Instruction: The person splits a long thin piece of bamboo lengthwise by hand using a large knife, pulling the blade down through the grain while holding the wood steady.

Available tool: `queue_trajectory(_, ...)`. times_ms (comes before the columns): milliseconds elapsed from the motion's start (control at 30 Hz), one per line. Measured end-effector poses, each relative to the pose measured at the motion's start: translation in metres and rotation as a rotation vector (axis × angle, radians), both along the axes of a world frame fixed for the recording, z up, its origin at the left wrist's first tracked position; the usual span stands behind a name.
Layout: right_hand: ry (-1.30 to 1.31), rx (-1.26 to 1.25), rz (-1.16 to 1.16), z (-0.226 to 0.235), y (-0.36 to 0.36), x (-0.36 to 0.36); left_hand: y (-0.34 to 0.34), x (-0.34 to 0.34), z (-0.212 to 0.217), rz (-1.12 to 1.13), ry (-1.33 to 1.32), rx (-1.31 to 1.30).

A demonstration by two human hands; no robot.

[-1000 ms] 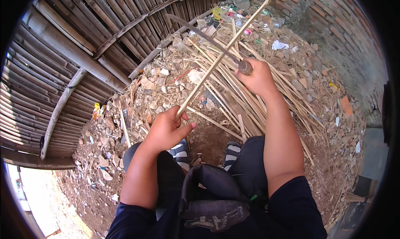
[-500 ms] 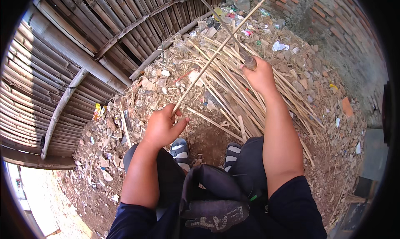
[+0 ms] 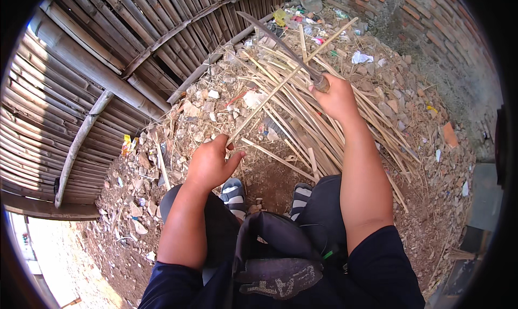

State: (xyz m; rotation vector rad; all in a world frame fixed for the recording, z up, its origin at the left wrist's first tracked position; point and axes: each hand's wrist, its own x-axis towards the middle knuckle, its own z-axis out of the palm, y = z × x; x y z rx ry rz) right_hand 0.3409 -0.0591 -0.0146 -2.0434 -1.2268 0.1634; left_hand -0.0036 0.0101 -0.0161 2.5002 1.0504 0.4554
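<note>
My left hand [image 3: 213,160] is closed round the near end of a long, thin bamboo strip [image 3: 267,100], which slants away up to the right. In my right hand [image 3: 335,96] is the wooden handle of a machete [image 3: 286,51]; its long dark blade, curved at the tip, points far left. Blade and strip cross just beyond my right hand; whether they touch I cannot tell. Below them a heap of split bamboo strips [image 3: 318,128] lies on the ground, running from far left to near right.
A bamboo-slat wall [image 3: 75,101] stands along the left and a brick wall [image 3: 431,39] at the far right. Stones, straw and litter [image 3: 307,23] cover much of the ground. My sandalled feet [image 3: 233,198] are close below the heap's near end.
The bamboo strip's far end has dropped lower and nearer. The machete's blade has swung left and turned, so its broad side shows more. Both hands keep their hold.
</note>
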Motion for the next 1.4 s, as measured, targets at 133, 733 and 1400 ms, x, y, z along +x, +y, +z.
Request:
queue_trajectory(133, -0.051, -0.076, 0.071, 0.016, -0.006, -0.021, -0.001, 0.005, 0.008, 0.019, 0.049, -0.051)
queue_trajectory(733, 1.063, 0.474, 0.161, 0.008, 0.005, -0.022, 0.004, -0.004, -0.012, -0.215, -0.344, -0.962)
queue_trajectory(1400, 0.934, 0.435, 0.23, 0.007, 0.002, -0.023, -0.009, 0.015, 0.003, 0.019, -0.036, -0.263)
